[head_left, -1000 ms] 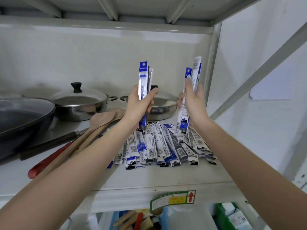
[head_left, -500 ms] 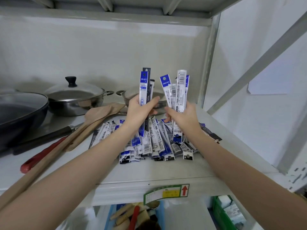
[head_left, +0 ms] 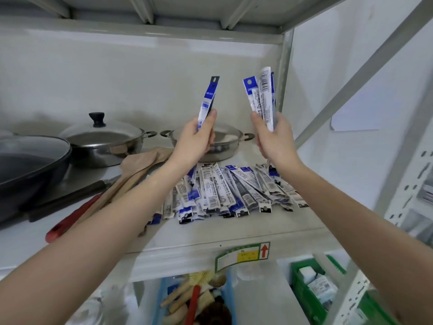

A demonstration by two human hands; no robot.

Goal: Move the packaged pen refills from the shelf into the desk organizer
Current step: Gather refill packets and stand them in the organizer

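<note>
A heap of blue-and-white packaged pen refills (head_left: 225, 191) lies on the white shelf (head_left: 210, 233), near its front right. My left hand (head_left: 194, 139) is raised above the heap and grips a few refill packs (head_left: 207, 102) upright. My right hand (head_left: 274, 139) is raised beside it, closed around a thicker bundle of refill packs (head_left: 261, 95) that stand upright. Both hands are above the shelf board, apart from each other. No desk organizer is in view.
Two lidded steel pots (head_left: 103, 141) (head_left: 225, 141) and a dark pan (head_left: 28, 165) stand at the back left. Wooden spatulas (head_left: 131, 174) and a red-handled tool (head_left: 70, 221) lie left of the heap. A metal upright (head_left: 284, 85) bounds the right. Bins (head_left: 311, 292) sit below.
Both hands have lifted higher and moved apart, each with its packs. The right hand's bundle has swung to the right, away from the left hand's packs.
</note>
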